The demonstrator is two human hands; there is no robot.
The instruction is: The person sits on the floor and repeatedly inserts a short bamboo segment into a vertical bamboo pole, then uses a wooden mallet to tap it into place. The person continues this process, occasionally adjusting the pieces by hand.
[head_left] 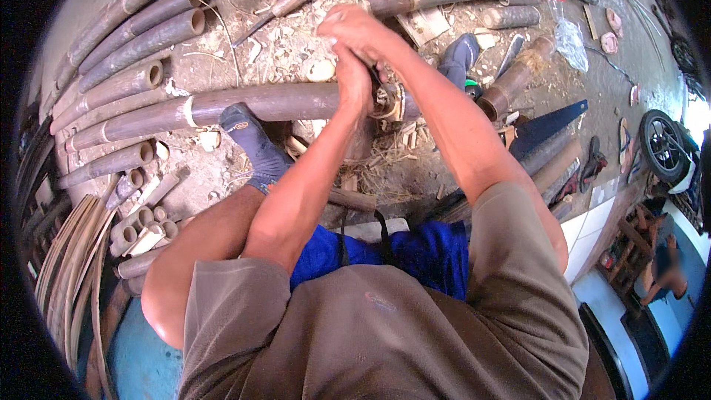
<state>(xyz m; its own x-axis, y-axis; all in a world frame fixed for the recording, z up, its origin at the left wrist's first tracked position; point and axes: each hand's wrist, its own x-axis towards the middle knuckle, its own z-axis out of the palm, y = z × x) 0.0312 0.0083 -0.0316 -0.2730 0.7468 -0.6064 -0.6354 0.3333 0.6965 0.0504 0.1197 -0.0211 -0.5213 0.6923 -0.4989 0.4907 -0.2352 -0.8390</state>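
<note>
My left hand (354, 80) and my right hand (354, 32) are close together in front of me, both with fingers closed. What they grip is mostly hidden; only a dark edge shows beside my left hand. Below them a long brown bamboo pole (278, 104) lies crosswise between my feet. Fibres and split edges show at its cut part (389, 101), just right of my left wrist. My left foot (248, 137), in a grey sock, touches the pole's near side. My right foot (459, 55) is beyond the pole, on the right.
Several bamboo lengths (141, 26) lie at the left, above split strips (70, 274). Wood chips (274, 52) cover the ground. To the right are a knife (511, 55), a handsaw (552, 127), a plastic bag (570, 44) and a motorcycle wheel (661, 147). Another person (663, 278) is at the far right.
</note>
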